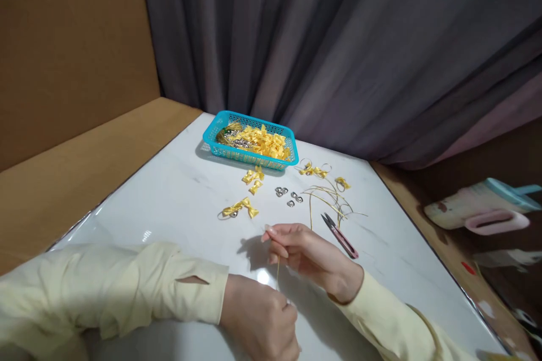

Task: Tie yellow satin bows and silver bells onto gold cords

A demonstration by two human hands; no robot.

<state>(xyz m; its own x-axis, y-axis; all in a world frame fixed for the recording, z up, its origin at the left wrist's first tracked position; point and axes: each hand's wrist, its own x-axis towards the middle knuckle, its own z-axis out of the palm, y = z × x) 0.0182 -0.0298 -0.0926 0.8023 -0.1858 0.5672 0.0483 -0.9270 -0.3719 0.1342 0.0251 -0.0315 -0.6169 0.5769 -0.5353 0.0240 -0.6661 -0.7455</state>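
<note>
My left hand (265,318) is closed near the bottom of the view, its fingertips turned away from me. A thin gold cord (278,268) runs up from it to my right hand (298,248), where thumb and fingers pinch the cord. Beyond my hands lies a yellow ribbon bow (249,208) with a small silver bell and a looped cord. More yellow bows (253,176) lie behind it. Several silver bells (291,196) sit in a loose group. Lengths of gold cord (334,197) lie to their right, beside thread snips (340,236) with pink handles.
A blue plastic basket (254,159) at the back holds yellow bows, silver bells and a bundle of gold cord. More bows with cord loops (313,170) lie right of it. A tumbler (478,203) with a pink handle stands beyond the table's right edge. A grey curtain (296,39) hangs behind.
</note>
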